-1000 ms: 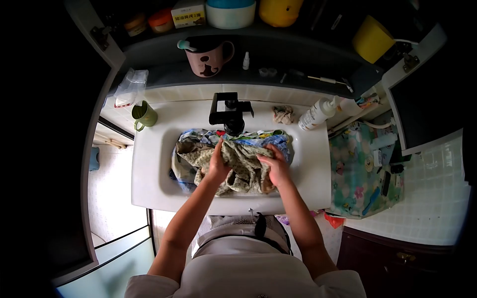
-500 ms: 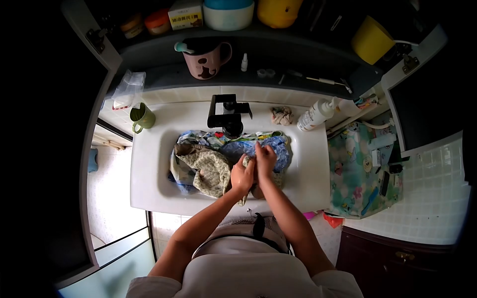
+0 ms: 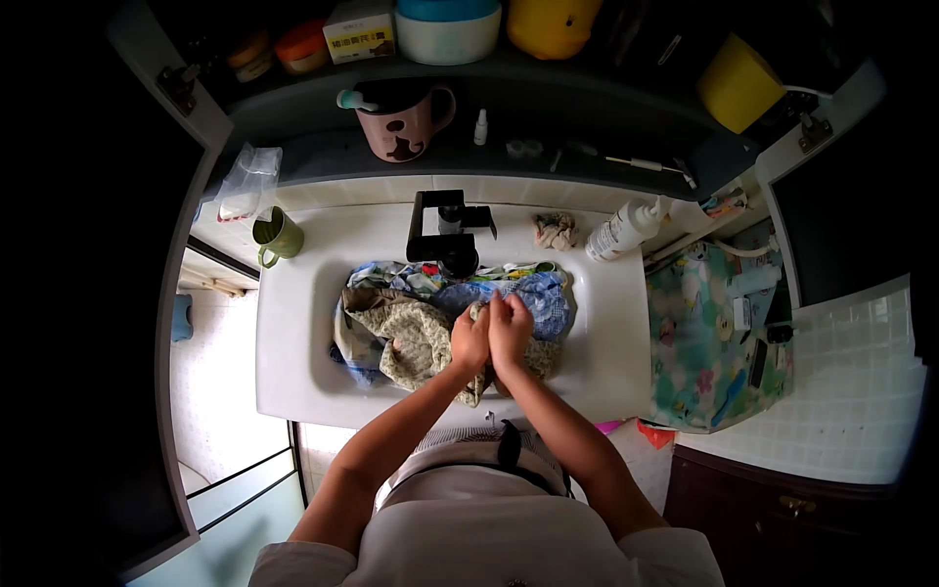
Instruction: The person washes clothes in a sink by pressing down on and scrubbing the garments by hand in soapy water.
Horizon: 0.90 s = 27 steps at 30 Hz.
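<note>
In the white sink (image 3: 293,362) lies a heap of wet-looking clothes. My left hand (image 3: 470,339) is closed on a bunched part of a beige patterned garment (image 3: 416,338), which spreads out to the left of it. Pressed close against it, my right hand (image 3: 510,331) is closed too, its fingers curled over the same bunched cloth; what exactly lies inside its grip is partly hidden. Blue patterned cloth (image 3: 543,301) lies behind and right of my hands, and more multicoloured cloth (image 3: 391,277) shows along the back of the basin.
A black faucet (image 3: 452,235) overhangs the basin. On the rim stand a green mug (image 3: 278,235), a crumpled cloth bundle (image 3: 556,231) and a white pump bottle (image 3: 623,232). A pink mug (image 3: 399,125) is on the shelf above; a patterned cover (image 3: 694,342) with small items lies right.
My right hand has moved down and left, from slightly above my left hand to right against it. My left hand stays nearly in place with the garment.
</note>
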Tool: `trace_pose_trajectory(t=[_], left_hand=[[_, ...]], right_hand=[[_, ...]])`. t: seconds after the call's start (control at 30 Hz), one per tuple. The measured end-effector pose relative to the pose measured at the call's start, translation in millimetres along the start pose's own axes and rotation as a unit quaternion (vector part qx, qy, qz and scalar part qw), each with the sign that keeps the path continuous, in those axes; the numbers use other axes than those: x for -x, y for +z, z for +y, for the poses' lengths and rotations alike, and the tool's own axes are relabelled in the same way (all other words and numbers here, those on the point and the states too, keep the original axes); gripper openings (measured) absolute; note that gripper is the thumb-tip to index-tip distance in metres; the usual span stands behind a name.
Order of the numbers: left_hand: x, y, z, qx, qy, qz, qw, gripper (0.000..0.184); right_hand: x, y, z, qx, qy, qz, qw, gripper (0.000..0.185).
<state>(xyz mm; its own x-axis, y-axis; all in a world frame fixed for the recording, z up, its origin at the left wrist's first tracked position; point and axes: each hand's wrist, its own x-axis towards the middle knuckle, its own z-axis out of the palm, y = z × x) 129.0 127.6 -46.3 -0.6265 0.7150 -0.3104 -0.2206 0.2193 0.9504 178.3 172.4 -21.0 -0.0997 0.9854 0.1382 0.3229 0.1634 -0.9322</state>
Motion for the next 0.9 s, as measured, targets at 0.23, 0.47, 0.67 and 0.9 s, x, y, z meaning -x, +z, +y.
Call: trace_pose_trajectory(t=[0.23, 0.47, 0.67, 0.9], left_hand=[[1, -25, 14, 0.105, -0.183, -0.105, 0.972, 0.039], [15, -43, 14, 0.162, -0.125, -0.228, 0.952, 0.028], [17, -76, 20, 0.225, -0.091, -0.105, 0.964, 0.032], [17, -124, 18, 0.308, -0.061, -0.015, 0.949, 0.033]], right_hand=[[-2, -2, 9, -0.139, 0.101, -0.108, 0.979, 0.043], [-16, -26, 33, -0.291, 0.161, -0.261, 0.906, 0.036], [-5, -70, 66, 0.047, 0.042, -0.520, 0.852, 0.064], [-15, -64, 76, 0.180, -0.045, -0.438, 0.880, 0.035]])
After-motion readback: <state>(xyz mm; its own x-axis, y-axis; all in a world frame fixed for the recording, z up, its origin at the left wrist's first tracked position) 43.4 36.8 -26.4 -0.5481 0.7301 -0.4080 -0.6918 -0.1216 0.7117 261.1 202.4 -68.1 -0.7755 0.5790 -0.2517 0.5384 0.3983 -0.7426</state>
